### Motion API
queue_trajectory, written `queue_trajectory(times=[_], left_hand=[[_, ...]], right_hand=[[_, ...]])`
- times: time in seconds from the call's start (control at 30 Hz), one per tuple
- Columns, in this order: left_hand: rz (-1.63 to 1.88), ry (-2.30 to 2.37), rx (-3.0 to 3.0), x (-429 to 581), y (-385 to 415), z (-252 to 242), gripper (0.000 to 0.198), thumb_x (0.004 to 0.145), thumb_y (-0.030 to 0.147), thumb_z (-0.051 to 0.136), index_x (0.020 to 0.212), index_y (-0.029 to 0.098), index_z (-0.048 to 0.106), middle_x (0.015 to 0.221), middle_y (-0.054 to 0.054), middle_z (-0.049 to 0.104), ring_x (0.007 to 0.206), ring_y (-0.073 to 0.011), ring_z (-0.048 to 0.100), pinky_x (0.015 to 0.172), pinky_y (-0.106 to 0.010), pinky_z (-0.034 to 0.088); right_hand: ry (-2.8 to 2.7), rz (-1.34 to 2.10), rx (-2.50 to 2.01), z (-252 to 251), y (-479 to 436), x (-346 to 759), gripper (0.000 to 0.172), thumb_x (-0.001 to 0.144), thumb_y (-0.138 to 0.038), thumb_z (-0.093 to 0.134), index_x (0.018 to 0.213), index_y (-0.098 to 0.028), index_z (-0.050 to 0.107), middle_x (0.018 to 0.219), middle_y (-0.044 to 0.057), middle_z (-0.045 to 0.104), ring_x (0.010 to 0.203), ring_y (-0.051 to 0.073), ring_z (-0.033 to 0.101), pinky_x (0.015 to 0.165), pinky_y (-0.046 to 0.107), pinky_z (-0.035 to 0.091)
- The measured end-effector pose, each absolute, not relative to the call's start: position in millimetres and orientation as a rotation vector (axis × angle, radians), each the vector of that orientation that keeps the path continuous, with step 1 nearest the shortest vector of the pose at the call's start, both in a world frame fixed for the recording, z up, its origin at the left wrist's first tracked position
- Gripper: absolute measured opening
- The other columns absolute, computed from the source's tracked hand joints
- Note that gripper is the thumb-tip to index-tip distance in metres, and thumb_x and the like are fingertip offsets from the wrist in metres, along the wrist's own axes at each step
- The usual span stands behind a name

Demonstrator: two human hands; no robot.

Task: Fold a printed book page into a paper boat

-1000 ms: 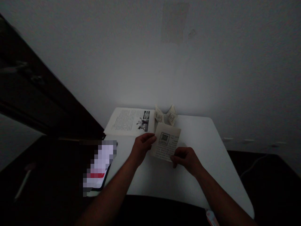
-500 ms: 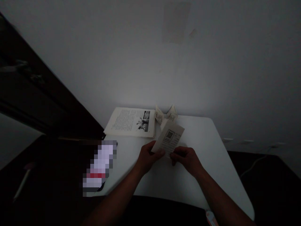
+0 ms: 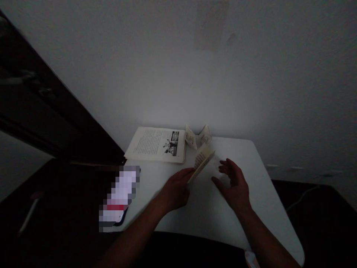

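A folded sheet of printed paper (image 3: 204, 160) is gripped at its lower left end by my left hand (image 3: 177, 188). The sheet is tilted nearly edge-on, with part of its printed face showing. To its right, my right hand (image 3: 232, 182) is apart from the paper, its thumb and fingers spread with nothing between them. Just beyond the held sheet, a folded paper piece with two raised points (image 3: 205, 134) stands on the white table (image 3: 206, 212). Beside that piece lies an open book (image 3: 153, 145) with printed text and dark pictures.
A phone (image 3: 122, 193) with a blurred, lit screen lies at the table's left edge. The wall (image 3: 167, 74) rises behind the table, and a dark door (image 3: 55, 111) stands at left. An object with a pale and reddish surface (image 3: 251, 258) shows at the near edge.
My right hand has let go of the paper and moved right, its fingers opening. In my left hand the sheet has turned from its flat printed face to nearly edge-on.
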State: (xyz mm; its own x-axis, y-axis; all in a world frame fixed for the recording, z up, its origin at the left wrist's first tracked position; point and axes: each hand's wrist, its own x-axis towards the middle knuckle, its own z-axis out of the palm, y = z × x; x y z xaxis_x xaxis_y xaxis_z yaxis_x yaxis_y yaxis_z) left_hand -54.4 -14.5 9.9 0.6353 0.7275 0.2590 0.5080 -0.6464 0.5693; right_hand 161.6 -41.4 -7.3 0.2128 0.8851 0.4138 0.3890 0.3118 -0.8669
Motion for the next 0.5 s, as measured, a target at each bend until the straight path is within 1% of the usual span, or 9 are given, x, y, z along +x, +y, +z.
queue_trajectory(times=[0.1,0.17,0.2,0.27,0.33,0.43,0.5], left_hand=[[0.563,1.051,2.57,-55.4,-13.9,2.9,0.064,0.066,-0.001,0.044,0.127,0.017,0.042,0.129,-0.012,0.048,0.115,-0.0243,0.047,0.096,-0.042,0.04],[0.533,1.078,2.629,-54.8,-14.1,0.2,0.059,0.069,0.001,0.045,0.126,0.016,0.042,0.127,-0.013,0.049,0.112,-0.0257,0.049,0.093,-0.043,0.04],[0.531,1.079,2.643,-54.6,-14.1,-0.2,0.057,0.07,0.001,0.046,0.126,0.016,0.042,0.126,-0.014,0.05,0.111,-0.0257,0.05,0.093,-0.043,0.04],[0.533,1.064,2.648,-54.7,-14.0,0.2,0.055,0.072,0.003,0.046,0.125,0.015,0.043,0.125,-0.014,0.051,0.11,-0.0249,0.051,0.092,-0.042,0.04],[0.545,1.043,2.632,-56.0,-13.1,0.6,0.054,0.072,0.004,0.046,0.124,0.016,0.044,0.124,-0.013,0.052,0.109,-0.0238,0.051,0.092,-0.041,0.04],[0.587,1.028,2.577,-59.2,-9.9,-1.3,0.054,0.072,0.005,0.046,0.124,0.016,0.045,0.125,-0.012,0.052,0.11,-0.0231,0.049,0.094,-0.041,0.039],[0.629,1.029,2.522,-61.3,-6.6,-4.3,0.052,0.073,0.006,0.046,0.124,0.016,0.046,0.123,-0.01,0.053,0.11,-0.022,0.049,0.094,-0.04,0.039]], right_hand=[[-1.726,0.09,-1.258,2.0,-46.4,164.7,0.061,0.072,-0.021,0.066,0.127,-0.028,0.041,0.131,0.011,0.041,0.118,0.028,0.043,0.094,0.05,0.04],[-1.932,-0.092,-1.193,6.2,-48.8,165.1,0.053,0.074,-0.017,0.063,0.123,-0.03,0.046,0.133,0.009,0.039,0.123,0.03,0.036,0.097,0.052,0.035],[-2.024,-0.142,-1.166,7.1,-49.5,164.9,0.049,0.075,-0.015,0.061,0.12,-0.03,0.049,0.133,0.008,0.04,0.123,0.029,0.036,0.097,0.053,0.034],[-2.181,-0.17,-1.119,6.7,-49.9,164.2,0.042,0.075,-0.013,0.058,0.114,-0.03,0.054,0.128,0.006,0.046,0.122,0.028,0.038,0.099,0.052,0.031],[-2.279,-0.141,-1.076,4.4,-49.3,163.3,0.035,0.075,-0.014,0.057,0.107,-0.029,0.058,0.123,0.005,0.053,0.119,0.026,0.041,0.1,0.052,0.028],[-2.338,-0.065,-1.034,1.6,-48.3,161.8,0.025,0.073,-0.019,0.059,0.096,-0.027,0.062,0.117,0.004,0.058,0.118,0.025,0.043,0.101,0.051,0.026],[-2.357,-0.017,-1.011,1.5,-48.2,160.7,0.022,0.073,-0.019,0.059,0.093,-0.026,0.063,0.112,0.004,0.061,0.115,0.024,0.046,0.101,0.049,0.026]])
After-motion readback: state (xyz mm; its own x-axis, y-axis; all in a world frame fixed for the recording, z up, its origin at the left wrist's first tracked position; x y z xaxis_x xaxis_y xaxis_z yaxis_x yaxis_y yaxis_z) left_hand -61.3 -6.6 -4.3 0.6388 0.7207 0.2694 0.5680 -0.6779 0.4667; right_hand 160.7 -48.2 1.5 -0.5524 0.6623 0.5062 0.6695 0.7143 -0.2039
